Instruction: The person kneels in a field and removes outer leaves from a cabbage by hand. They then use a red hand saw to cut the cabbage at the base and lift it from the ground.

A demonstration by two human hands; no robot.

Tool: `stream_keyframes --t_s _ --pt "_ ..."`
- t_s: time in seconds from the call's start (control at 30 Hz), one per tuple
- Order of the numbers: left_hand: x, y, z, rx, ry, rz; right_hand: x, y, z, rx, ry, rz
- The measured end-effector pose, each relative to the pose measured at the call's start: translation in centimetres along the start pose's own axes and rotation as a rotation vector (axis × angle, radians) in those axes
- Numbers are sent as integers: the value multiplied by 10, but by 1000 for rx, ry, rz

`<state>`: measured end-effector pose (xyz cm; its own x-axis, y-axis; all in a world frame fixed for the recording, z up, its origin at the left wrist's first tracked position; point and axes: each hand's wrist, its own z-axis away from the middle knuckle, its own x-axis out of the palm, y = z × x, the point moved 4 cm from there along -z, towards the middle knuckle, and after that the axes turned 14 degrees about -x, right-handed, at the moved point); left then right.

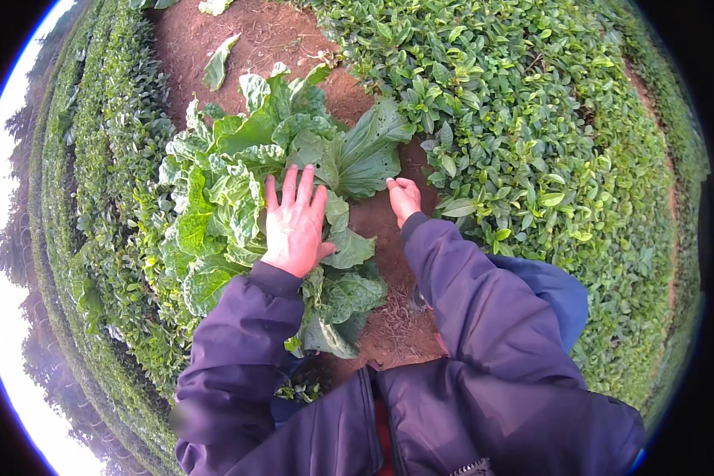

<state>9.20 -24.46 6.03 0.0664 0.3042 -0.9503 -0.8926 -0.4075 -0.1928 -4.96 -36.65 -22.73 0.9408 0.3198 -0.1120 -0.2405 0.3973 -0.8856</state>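
A large leafy green plant (pixel 226 196), seemingly a Chinese cabbage, stands on the reddish soil before me, its outer leaves spread and crinkled. My left hand (pixel 294 229) lies on its leaves, palm down, with the fingers spread. At the right edge of the plant, my right hand (pixel 403 198) is curled beside a broad outer leaf (pixel 369 152) dotted with small holes. Thumb and forefinger come together near the leaf's edge; whether they pinch it cannot be made out. The base of the plant is hidden under the leaves.
Dense trimmed bushes (pixel 511 119) flank the strip of soil (pixel 262 38) on the right, and another hedge row (pixel 119 149) borders it on the left. A loose leaf (pixel 220 62) lies on the soil beyond the plant. Dry plant litter (pixel 401 321) covers ground near my body.
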Motion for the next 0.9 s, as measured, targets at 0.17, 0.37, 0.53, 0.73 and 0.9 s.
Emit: stream_keyframes --t_s 0.17,0.37,0.53,0.73,0.9 --pt "-3 2 -3 -6 -33 48 -12 20 -36 147 -62 -362" --pt "-6 4 -6 -12 -39 80 -1 0 -78 61 -139 -539" --pt "-9 7 -9 -17 -54 85 4 -30 -75 50 -384 -846" --pt "-8 8 -8 -9 -49 71 17 -73 -41 -291 -550 -648" --pt "-11 8 -5 12 -41 92 41 -98 -9 -523 -622 -419"
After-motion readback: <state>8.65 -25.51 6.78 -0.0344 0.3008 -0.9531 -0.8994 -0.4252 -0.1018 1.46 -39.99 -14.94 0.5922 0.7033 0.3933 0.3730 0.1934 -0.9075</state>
